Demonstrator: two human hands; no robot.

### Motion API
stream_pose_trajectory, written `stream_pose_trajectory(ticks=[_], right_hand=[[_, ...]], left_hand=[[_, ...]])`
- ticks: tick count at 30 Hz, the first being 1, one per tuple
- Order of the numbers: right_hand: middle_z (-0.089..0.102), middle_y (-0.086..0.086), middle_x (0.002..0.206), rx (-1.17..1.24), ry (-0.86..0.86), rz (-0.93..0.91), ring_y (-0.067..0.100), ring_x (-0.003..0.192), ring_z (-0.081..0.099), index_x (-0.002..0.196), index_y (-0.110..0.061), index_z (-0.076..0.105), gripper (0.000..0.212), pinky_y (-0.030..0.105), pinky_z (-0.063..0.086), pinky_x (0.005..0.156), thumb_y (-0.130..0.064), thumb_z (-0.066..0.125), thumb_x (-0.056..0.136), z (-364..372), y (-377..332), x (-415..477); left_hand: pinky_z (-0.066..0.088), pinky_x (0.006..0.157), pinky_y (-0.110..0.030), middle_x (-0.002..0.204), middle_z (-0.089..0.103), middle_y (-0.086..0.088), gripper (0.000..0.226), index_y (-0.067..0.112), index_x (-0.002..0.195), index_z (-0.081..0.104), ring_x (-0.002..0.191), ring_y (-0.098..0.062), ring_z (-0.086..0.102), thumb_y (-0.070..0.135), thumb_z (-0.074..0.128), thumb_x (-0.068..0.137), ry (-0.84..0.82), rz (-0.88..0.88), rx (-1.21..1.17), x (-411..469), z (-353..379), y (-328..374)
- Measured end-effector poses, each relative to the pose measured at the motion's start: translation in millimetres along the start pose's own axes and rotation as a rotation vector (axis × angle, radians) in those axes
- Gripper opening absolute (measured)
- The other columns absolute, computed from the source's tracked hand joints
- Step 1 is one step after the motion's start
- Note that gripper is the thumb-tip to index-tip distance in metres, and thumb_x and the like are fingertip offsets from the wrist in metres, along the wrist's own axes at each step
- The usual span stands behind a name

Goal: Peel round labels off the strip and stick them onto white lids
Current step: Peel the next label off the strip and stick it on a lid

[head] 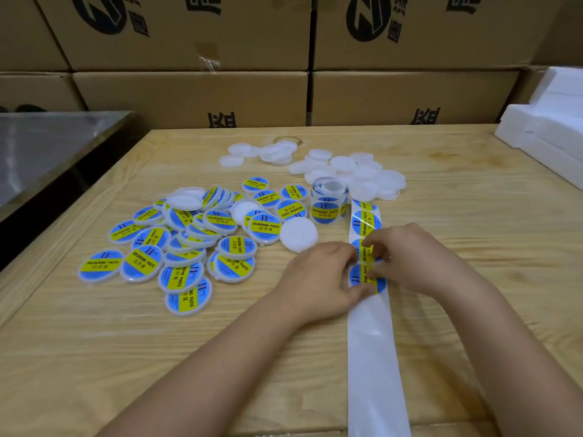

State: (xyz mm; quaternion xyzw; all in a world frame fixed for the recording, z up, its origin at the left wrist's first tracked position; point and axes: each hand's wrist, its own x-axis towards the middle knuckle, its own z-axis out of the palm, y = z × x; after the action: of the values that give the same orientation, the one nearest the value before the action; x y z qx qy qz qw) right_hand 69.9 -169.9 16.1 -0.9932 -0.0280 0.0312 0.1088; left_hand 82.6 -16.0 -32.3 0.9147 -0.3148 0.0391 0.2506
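Bare backing strip [372, 357] crosses the tabletop [220, 357] to the nearest round label [356, 277]. Left hand [318, 279] fingers press the strip flat; right hand [410, 257] fingers pinch the label's rim. It looks thin, floppy and sticky, so lift it by the edge.

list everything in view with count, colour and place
labelled lids: dozens, blue-yellow on white, heaped left-centre
plain lids: many, white, far centre, few by heap
label roll: one, upright behind strip
strip: one, white, roll to near edge
labels: about four, blue-yellow, on strip
table: one, light wood
boxes: stacked, brown, behind table
foam blocks: white, far right
metal surface: one, grey, far left
left hand: presses strip
right hand: fingers pinch one of the labels
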Motion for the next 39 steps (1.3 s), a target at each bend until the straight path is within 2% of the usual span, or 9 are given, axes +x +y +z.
stream_pose_trajectory(ticks=[8, 14, 18, 22, 26, 29, 32, 37, 39], right_hand=[[0.063, 0.004, 0.100, -0.061, 0.000, 0.014, 0.022, 0.094, 0.058, 0.096, -0.019, 0.068, 0.021, 0.029, 0.048, 0.077, -0.027, 0.070, 0.077, 1, -6, -1], [0.061, -0.010, 0.074, 0.124, 0.018, 0.021, 0.013, 0.082, 0.059, 0.065, -0.028, 0.058, 0.021, 0.026, 0.043, 0.069, -0.021, 0.073, 0.077, -9, -4, -6], [0.068, -0.007, 0.073, 0.260, -0.070, 0.036, 0.011, 0.077, 0.062, 0.064, -0.024, 0.066, 0.016, 0.028, 0.047, 0.070, -0.020, 0.076, 0.075, -16, 4, -9], [0.074, 0.005, 0.081, 0.579, -0.110, 0.031, 0.018, 0.083, 0.067, 0.068, -0.015, 0.071, 0.010, 0.031, 0.051, 0.081, -0.012, 0.075, 0.076, -27, 19, -12], [0.072, 0.002, 0.078, 0.980, 0.040, 0.004, 0.006, 0.072, 0.062, 0.073, -0.012, 0.069, 0.004, 0.018, 0.048, 0.067, -0.012, 0.071, 0.076, -27, 20, -9], [0.066, 0.005, 0.076, 1.392, 0.101, -0.004, 0.009, 0.070, 0.060, 0.077, -0.010, 0.068, 0.017, 0.016, 0.047, 0.059, -0.023, 0.068, 0.066, -12, 2, -1], [0.054, -0.001, 0.060, 1.778, 0.246, 0.055, 0.008, 0.055, 0.049, 0.071, -0.013, 0.065, 0.005, 0.018, 0.039, 0.051, -0.017, 0.066, 0.067, 17, -27, 10], [0.052, 0.000, 0.067, 1.966, 0.338, 0.146, 0.008, 0.058, 0.048, 0.081, -0.010, 0.060, 0.006, 0.019, 0.043, 0.056, -0.012, 0.063, 0.076, 39, -26, 21], [0.054, -0.001, 0.066, 1.976, 0.297, 0.138, 0.008, 0.060, 0.050, 0.082, -0.010, 0.060, 0.015, 0.018, 0.045, 0.057, -0.016, 0.065, 0.069, 40, -23, 22]], left_hand=[[0.045, 0.080, -0.030, 0.114, 0.059, 0.008, 0.049, 0.022, 0.117, 0.055, 0.106, -0.011, 0.052, 0.054, 0.060, 0.081, 0.019, -0.002, -0.001, 2, 0, -2], [0.047, 0.078, -0.034, 0.105, 0.060, 0.012, 0.055, 0.025, 0.109, 0.057, 0.099, -0.009, 0.053, 0.067, 0.061, 0.072, 0.003, -0.034, 0.017, 2, 0, -2], [0.048, 0.077, -0.034, 0.101, 0.060, 0.012, 0.062, 0.025, 0.105, 0.057, 0.097, -0.009, 0.053, 0.072, 0.063, 0.065, 0.001, -0.031, 0.030, 1, 0, -3], [0.049, 0.079, -0.036, 0.103, 0.061, 0.010, 0.072, 0.025, 0.105, 0.058, 0.098, -0.011, 0.054, 0.080, 0.061, 0.058, -0.019, 0.010, 0.073, -1, -3, -3], [0.046, 0.079, -0.033, 0.103, 0.060, 0.011, 0.071, 0.025, 0.106, 0.058, 0.097, -0.011, 0.052, 0.080, 0.059, 0.061, -0.008, 0.060, 0.102, -1, -2, -2], [0.036, 0.102, -0.030, 0.137, 0.049, 0.006, 0.087, 0.023, 0.128, 0.050, 0.126, -0.012, 0.042, 0.082, 0.054, 0.064, -0.018, 0.071, 0.121, -1, 1, -3], [0.022, 0.113, -0.034, 0.150, 0.034, 0.003, 0.096, 0.019, 0.142, 0.034, 0.137, -0.014, 0.027, 0.083, 0.041, 0.071, -0.061, 0.079, 0.178, -2, 5, -4], [0.012, 0.117, -0.032, 0.155, 0.020, -0.002, 0.083, 0.010, 0.149, 0.019, 0.142, -0.016, 0.014, 0.062, 0.041, 0.087, -0.128, 0.110, 0.211, -2, 5, -8], [0.021, 0.114, -0.031, 0.151, 0.030, -0.005, 0.071, 0.008, 0.145, 0.030, 0.139, -0.018, 0.024, 0.047, 0.050, 0.089, -0.129, 0.083, 0.078, -4, 0, -8]])
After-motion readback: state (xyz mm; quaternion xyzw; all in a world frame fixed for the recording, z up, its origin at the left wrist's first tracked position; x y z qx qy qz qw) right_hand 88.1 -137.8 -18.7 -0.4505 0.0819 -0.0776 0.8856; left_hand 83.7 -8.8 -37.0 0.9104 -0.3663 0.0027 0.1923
